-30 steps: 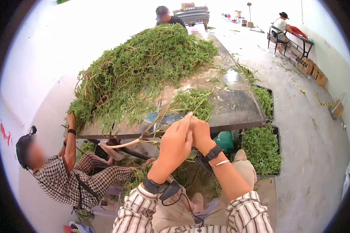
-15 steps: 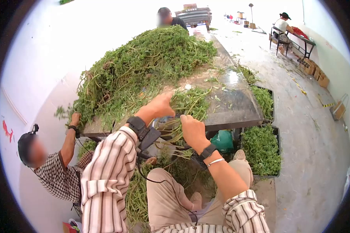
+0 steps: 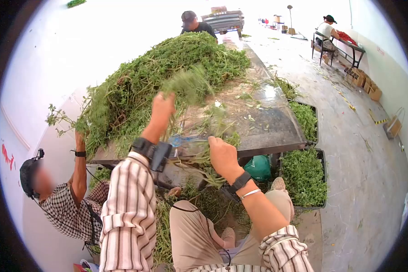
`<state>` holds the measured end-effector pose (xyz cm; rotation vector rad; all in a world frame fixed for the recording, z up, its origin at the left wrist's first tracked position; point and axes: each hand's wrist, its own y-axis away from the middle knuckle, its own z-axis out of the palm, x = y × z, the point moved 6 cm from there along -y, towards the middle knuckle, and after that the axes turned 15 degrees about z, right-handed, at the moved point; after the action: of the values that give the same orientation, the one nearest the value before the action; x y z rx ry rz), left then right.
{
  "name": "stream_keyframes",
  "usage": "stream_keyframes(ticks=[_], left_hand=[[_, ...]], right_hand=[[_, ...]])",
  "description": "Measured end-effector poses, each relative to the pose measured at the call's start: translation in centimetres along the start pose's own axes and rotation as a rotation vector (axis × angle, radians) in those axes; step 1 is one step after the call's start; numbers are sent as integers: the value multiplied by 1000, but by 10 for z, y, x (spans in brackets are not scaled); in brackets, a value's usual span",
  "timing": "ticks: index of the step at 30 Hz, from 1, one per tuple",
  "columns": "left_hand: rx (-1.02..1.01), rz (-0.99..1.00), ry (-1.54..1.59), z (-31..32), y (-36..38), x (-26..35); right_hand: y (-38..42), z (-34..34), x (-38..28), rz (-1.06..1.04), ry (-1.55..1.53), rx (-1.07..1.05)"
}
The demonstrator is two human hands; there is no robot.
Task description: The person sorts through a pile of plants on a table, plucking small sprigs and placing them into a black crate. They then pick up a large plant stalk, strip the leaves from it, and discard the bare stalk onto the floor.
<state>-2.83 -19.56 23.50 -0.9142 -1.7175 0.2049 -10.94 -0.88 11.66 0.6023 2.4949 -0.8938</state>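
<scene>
Over the table, my left hand (image 3: 162,111) is closed around a leafy bunch of green stems (image 3: 188,85), whose tips are smeared by motion. My right hand (image 3: 223,156) is at the table's front edge, its fingers pinched on plant stems (image 3: 208,167) that hang below the edge. A large heap of leafy green plants (image 3: 167,59) covers the left and back of the table (image 3: 276,124). Near my left hand, a bit of blue material (image 3: 182,139) lies by the front edge.
Crates of greens (image 3: 303,174) stand right of the table, beside a green bag (image 3: 257,167) under it. A person in a checked shirt (image 3: 75,213) reaches into the heap at left. Another person (image 3: 198,27) is behind it. Stems (image 3: 165,231) lie on the floor by my legs.
My left hand has moved up and left from the front edge, now with a bunch of stems. My right hand stays nearly in place. The co-worker at left has raised an arm with stems.
</scene>
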Motion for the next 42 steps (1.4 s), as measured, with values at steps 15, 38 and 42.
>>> stream_keyframes(ticks=[15, 38, 42], left_hand=[[107, 440, -335, 1, 45, 61], [443, -15, 556, 76, 120, -39], [457, 2, 600, 76, 116, -41]], right_hand=[[-38, -11, 19, 199, -387, 13], [-29, -83, 94, 485, -766, -18], [-37, -73, 108, 501, -574, 71]])
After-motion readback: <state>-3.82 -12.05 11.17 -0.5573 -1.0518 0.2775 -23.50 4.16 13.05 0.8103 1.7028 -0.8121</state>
